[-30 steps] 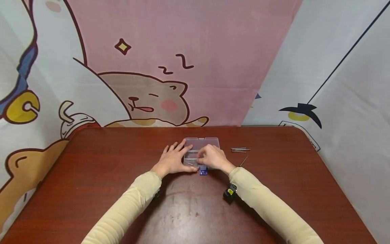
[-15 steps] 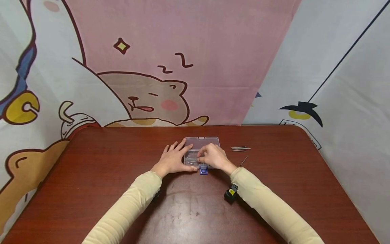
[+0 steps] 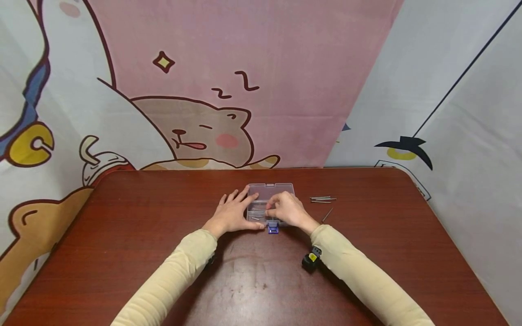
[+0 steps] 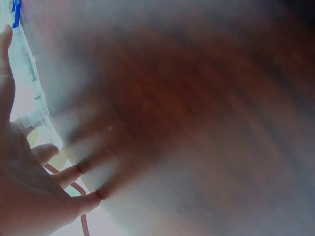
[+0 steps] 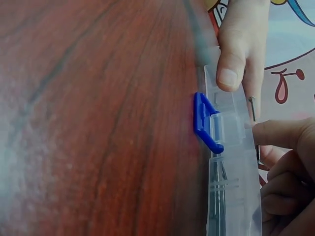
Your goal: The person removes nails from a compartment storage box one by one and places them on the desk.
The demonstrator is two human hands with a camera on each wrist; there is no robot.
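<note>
A clear plastic box point(image 3: 267, 192) with compartments stands on the table. Its blue latch point(image 3: 273, 228) juts out at the front. My left hand point(image 3: 233, 214) rests on the box's left side, fingers spread and the thumb at its front corner. Above the middle compartment, my right hand point(image 3: 287, 210) pinches a nail point(image 5: 253, 109) between thumb and forefinger; its head end shows in the right wrist view. A short length of nail point(image 3: 255, 218) is visible in the front left compartment. In the right wrist view, more nails point(image 5: 220, 196) lie behind the box's clear front wall.
Right of the box lie several nails point(image 3: 322, 199) in a loose bunch. One single nail point(image 3: 327, 215) lies nearer, close to the right forearm. A cartoon-printed cloth point(image 3: 285, 90) hangs behind the brown table point(image 3: 163, 190).
My right hand has shifted slightly right, and a nail now shows at its fingertips over the middle compartment. The left hand keeps its place on the box.
</note>
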